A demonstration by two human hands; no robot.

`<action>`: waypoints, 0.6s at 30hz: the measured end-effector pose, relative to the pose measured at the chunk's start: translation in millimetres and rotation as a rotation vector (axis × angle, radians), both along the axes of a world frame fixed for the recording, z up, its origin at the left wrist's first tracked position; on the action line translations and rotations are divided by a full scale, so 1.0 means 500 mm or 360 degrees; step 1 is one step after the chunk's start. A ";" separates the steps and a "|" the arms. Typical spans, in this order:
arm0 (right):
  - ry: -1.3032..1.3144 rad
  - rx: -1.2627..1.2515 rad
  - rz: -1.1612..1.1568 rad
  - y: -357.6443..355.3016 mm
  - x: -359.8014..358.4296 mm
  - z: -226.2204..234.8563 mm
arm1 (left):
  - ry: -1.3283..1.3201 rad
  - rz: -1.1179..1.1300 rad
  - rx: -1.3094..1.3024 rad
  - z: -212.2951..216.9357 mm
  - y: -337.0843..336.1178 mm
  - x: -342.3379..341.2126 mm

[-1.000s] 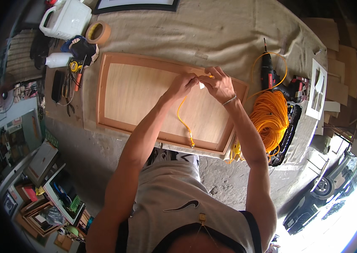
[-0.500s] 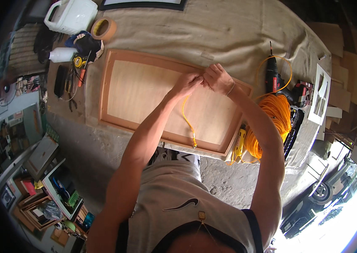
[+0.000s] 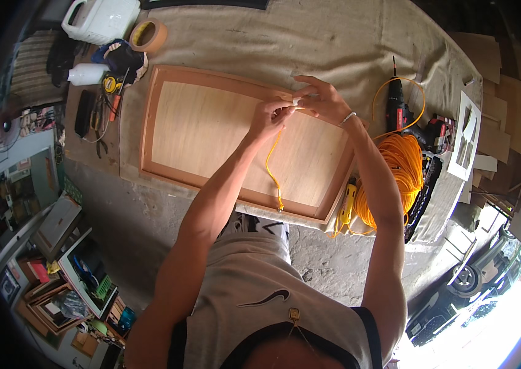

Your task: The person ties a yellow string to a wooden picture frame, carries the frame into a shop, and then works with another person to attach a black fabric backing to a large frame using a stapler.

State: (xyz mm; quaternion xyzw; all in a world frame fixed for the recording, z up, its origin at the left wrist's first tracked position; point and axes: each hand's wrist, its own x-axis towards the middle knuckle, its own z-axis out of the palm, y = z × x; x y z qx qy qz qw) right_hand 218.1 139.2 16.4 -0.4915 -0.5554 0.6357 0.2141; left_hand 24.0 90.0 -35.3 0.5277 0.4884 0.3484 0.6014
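A framed wooden panel [image 3: 211,132] lies flat on a cloth-covered workbench [image 3: 310,43]. Both my hands are raised together over its far right part. My left hand [image 3: 268,117] pinches the top of a thin yellow cord [image 3: 271,169], which hangs down in a curve to the panel's near edge. My right hand [image 3: 319,98] holds a small white piece right beside the left fingers, where the cord begins.
A coil of yellow cord [image 3: 396,178] and a cordless drill [image 3: 399,114] lie right of the panel. At the far left are a white jug [image 3: 103,18], a tape roll [image 3: 148,35], a tape measure [image 3: 111,84] and hand tools. Picture frames and boxes crowd the floor at lower left.
Both hands stay together over the panel's far right; they drifted slightly as the view shifted. The yellow cord still hangs from the left hand.
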 end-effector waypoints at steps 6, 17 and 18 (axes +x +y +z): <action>-0.0212 0.0492 -0.0240 -0.059 -0.021 -0.009 | 0.0070 0.0006 -0.0224 0.030 0.009 0.008; -0.0712 0.1574 -0.0268 -0.131 -0.018 -0.025 | 0.0004 -0.0130 -0.0351 0.031 0.017 -0.005; -0.0643 0.1517 -0.0227 -0.125 -0.014 -0.025 | 0.0000 -0.0126 -0.0355 0.036 0.012 -0.004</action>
